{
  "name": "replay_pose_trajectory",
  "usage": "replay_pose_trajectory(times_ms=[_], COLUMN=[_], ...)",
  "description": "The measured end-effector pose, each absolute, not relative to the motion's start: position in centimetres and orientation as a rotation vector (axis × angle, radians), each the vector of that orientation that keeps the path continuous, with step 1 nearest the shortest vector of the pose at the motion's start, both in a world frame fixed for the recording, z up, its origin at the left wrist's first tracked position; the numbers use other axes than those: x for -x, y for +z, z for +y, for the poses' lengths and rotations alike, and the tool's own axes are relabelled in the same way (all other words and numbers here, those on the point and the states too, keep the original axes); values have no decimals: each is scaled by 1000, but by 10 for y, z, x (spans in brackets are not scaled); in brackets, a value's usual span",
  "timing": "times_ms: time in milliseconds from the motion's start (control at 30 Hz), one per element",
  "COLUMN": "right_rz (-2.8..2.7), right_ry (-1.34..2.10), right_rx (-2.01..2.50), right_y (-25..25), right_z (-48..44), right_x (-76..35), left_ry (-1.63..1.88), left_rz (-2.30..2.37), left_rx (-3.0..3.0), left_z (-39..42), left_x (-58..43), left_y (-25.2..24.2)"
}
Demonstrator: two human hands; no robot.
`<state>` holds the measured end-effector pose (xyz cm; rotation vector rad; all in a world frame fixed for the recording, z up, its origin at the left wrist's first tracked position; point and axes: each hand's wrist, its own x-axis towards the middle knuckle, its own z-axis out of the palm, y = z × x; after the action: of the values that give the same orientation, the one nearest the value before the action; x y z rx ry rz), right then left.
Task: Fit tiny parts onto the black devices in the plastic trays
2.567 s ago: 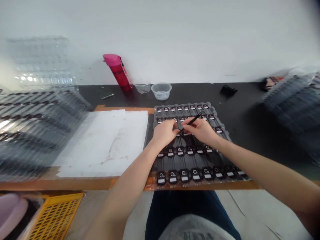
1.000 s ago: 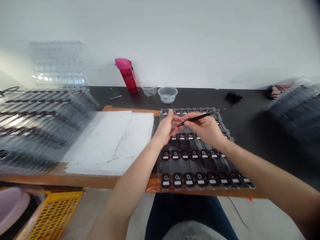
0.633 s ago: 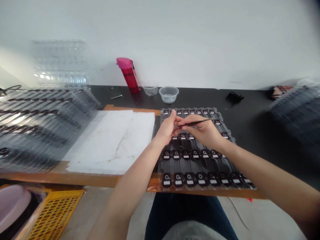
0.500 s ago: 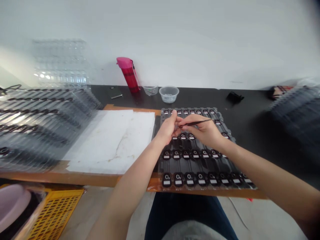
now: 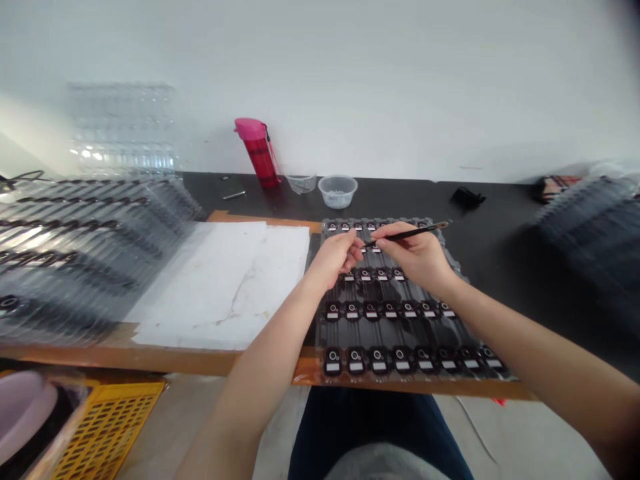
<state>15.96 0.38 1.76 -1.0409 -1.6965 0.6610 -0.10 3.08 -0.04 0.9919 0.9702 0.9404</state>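
Observation:
A clear plastic tray (image 5: 320, 337) lies at the table's front edge, with rows of small black parts (image 5: 402, 359), each marked by a pale ring and a white rectangle. Over the tray's back left part is my left hand (image 5: 335, 259), its thumb and fingers pinched together; whatever they hold is too small to make out. My right hand (image 5: 423, 259) grips slim black tweezers (image 5: 417, 232) close to the left fingertips. The tweezers' tip points left at those fingers, and their back end sticks out to the right.
White paper sheets (image 5: 220, 280) lie left of the tray. Beyond them are stacked clear trays (image 5: 100, 247). At the back stand a pink bottle (image 5: 260, 157) and a small tub (image 5: 338, 192) holding tiny pale pieces. More stacked trays (image 5: 595, 233) are at right; a yellow basket (image 5: 107, 427) is below.
My right hand has drawn back slightly to the right, with the tweezers' back end raised and more of them showing. A gap now separates my hands, and the left fingers have curled in.

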Motion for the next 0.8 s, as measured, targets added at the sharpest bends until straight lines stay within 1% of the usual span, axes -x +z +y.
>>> replay_pose_trajectory(times_ms=[200,800], right_rz=[-1731,-1735], right_ry=[584,559], right_rx=[1019,1005], right_y=[16,16], right_z=[4,4], right_x=[-166,-168], left_ry=[889,857], left_rz=[966,896], left_rx=[-1051,-995], left_z=[28,29], left_x=[2,3], left_y=[1,1])
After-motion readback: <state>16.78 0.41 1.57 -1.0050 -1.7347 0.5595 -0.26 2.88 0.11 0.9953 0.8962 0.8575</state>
